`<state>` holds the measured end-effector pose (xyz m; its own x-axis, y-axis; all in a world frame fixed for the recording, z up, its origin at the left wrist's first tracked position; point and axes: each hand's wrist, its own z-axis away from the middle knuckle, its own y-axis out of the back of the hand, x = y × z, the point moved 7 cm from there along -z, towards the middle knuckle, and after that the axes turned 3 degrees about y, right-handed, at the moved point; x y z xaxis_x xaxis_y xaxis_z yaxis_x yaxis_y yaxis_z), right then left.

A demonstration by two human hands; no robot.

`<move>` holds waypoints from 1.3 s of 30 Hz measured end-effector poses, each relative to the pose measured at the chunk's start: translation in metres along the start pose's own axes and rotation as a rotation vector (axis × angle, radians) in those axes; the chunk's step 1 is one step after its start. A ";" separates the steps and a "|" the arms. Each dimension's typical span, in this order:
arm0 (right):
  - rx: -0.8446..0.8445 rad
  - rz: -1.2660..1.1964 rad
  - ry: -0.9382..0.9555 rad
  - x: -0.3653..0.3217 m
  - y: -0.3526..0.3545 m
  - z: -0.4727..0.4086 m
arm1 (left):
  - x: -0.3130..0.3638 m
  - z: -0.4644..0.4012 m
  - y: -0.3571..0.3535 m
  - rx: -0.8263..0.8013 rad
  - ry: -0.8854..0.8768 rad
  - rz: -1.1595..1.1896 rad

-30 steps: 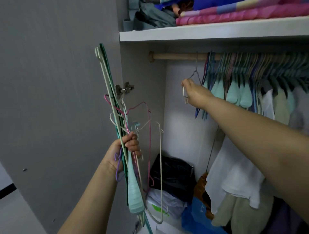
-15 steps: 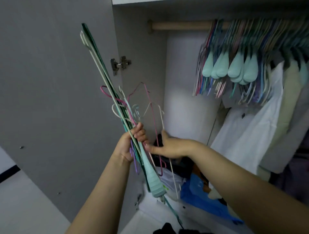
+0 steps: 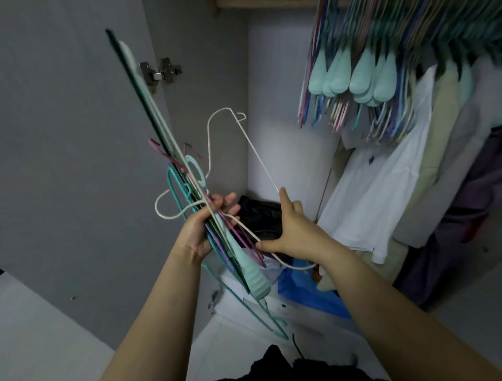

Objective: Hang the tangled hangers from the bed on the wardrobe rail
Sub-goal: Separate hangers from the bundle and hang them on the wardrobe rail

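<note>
Head view: the left hand [image 3: 202, 228] grips a bundle of tangled hangers [image 3: 190, 195] at mid-length, fingers curled round the wires, in front of the open wardrobe door [image 3: 68, 163]. The right hand [image 3: 292, 231] pinches a white wire hanger [image 3: 254, 148] between thumb and fingers, its hook end raised to the far left above the bundle. At far right, the wardrobe rail [image 3: 260, 3] carries a dense row of hung hangers [image 3: 380, 68] and garments [image 3: 394, 190].

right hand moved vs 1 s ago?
Yes. The right hand has come down and left, away from the wardrobe rail, to the bunch of hangers in the left hand, and holds a white wire hanger.
</note>
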<state>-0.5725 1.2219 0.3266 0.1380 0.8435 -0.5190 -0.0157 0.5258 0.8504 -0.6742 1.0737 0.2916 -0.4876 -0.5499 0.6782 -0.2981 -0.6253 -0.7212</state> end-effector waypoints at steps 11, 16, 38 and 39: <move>0.199 0.271 0.087 0.016 0.032 0.006 | -0.022 0.010 0.008 0.035 0.085 -0.022; 0.230 0.083 0.072 0.046 0.040 0.000 | -0.026 0.016 0.019 -0.019 0.166 0.128; 0.144 0.111 0.141 0.078 0.012 -0.064 | -0.032 0.040 0.029 -0.239 0.462 -0.023; 0.147 0.110 0.148 0.077 0.009 -0.066 | -0.032 0.040 0.033 -0.227 0.462 0.001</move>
<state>-0.6278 1.2988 0.2890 -0.0039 0.9076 -0.4199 0.1233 0.4171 0.9005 -0.6351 1.0488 0.2515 -0.7845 -0.2165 0.5811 -0.4426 -0.4609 -0.7692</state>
